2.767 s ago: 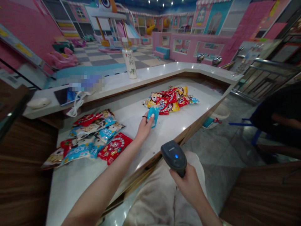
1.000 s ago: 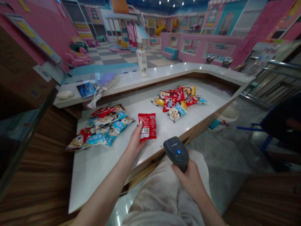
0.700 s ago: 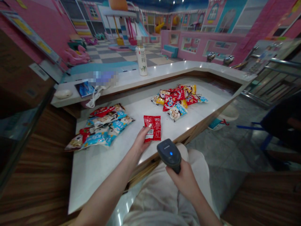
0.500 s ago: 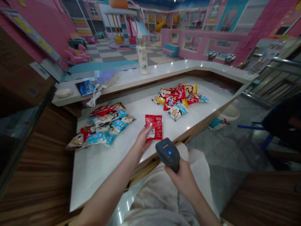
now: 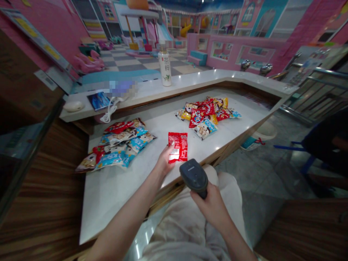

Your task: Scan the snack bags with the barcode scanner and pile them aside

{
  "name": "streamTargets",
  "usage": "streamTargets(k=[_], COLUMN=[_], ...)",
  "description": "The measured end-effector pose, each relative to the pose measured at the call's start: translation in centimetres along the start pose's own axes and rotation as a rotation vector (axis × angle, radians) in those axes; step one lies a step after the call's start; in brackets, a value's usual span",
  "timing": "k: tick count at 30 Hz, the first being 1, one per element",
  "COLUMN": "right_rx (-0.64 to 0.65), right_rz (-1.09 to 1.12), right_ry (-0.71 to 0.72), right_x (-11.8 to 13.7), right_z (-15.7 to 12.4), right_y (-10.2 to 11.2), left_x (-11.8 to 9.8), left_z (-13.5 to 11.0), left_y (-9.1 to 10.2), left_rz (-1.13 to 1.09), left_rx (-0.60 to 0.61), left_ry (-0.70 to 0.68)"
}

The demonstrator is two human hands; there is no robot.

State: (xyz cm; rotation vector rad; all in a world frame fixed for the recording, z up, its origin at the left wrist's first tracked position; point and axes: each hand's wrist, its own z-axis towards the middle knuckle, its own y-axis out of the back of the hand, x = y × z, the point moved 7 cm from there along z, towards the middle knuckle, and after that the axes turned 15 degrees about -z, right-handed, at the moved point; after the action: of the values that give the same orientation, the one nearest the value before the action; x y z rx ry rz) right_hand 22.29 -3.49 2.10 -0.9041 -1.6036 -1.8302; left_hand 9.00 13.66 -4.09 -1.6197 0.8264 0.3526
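Note:
My left hand pinches the lower left corner of a red snack packet, held upright over the white counter with its barcode side toward me and lit by a bright glow. My right hand grips a dark handheld barcode scanner, whose head sits just below the packet. One heap of snack packets lies on the counter to the left, another heap of packets at the far right.
A raised white ledge behind carries a tall bottle, a phone with a white cable and a white mouse. A white bucket stands on the floor at right. A person in dark clothing sits beyond it.
2.8 s ago my left hand held a blue packet at the far heap; it now holds a red one near me. The scanner moved left and up to it; its blue light is off and the packet glows.

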Motion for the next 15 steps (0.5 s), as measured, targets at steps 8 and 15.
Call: streamTargets(k=[8, 15], right_rx=[-0.067, -0.168], right_rz=[-0.002, -0.035], right_ry=[-0.012, -0.065], right_x=[-1.1, -3.2], right_z=[-0.2, -0.1], right_y=[1.1, 3.5], left_x=[0.0, -2.1], left_z=[-0.4, 3.8], left_y=[-0.1, -5.1], left_rz=[-0.213, 0.115], left_rx=[-0.078, -0.057], left_ry=[0.126, -0.083])
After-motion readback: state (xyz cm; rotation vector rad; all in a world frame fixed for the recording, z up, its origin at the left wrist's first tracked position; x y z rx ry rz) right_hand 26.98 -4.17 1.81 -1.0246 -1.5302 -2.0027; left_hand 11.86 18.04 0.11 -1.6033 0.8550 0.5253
